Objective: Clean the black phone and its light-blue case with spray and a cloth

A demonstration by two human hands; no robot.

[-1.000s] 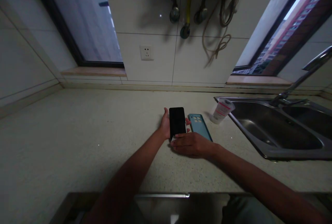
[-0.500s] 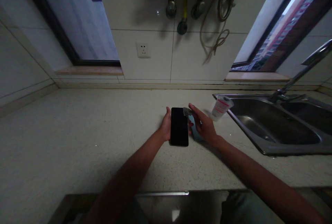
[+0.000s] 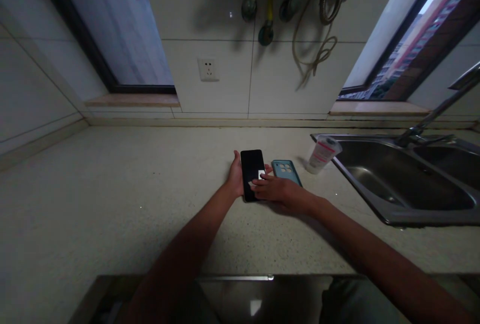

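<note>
Nearest first: my right hand [image 3: 279,190] is laid over the lower half of the phone [image 3: 250,161], coming in from the right. Key relation: my right fingers lie across the phone's long axis, which runs away from me, far end tipped slightly left. Most of the black screen lies ahead and left of those fingertips.

Right hand: fingers fairly straight, close together, not a fist. Small white piece [image 3: 261,174] at the fingertips, against the screen. Can't tell whether it's pinched or just pressed under them, nor what it's made of.

Left hand [image 3: 235,179] has the phone gripped from the left: thumb along the left edge, fingertips showing past the right edge, so the fingers pass beneath. Both hands at the phone; left is the one carrying it. Can't tell if its underside touches the counter [image 3: 168,184].

Just right of the phone, past my right hand: blue case [image 3: 288,170], near end hidden by the hand. Beyond it, tilted plastic cup [image 3: 323,155] by the sink [image 3: 405,184]. Wall socket [image 3: 208,70] farthest back.
</note>
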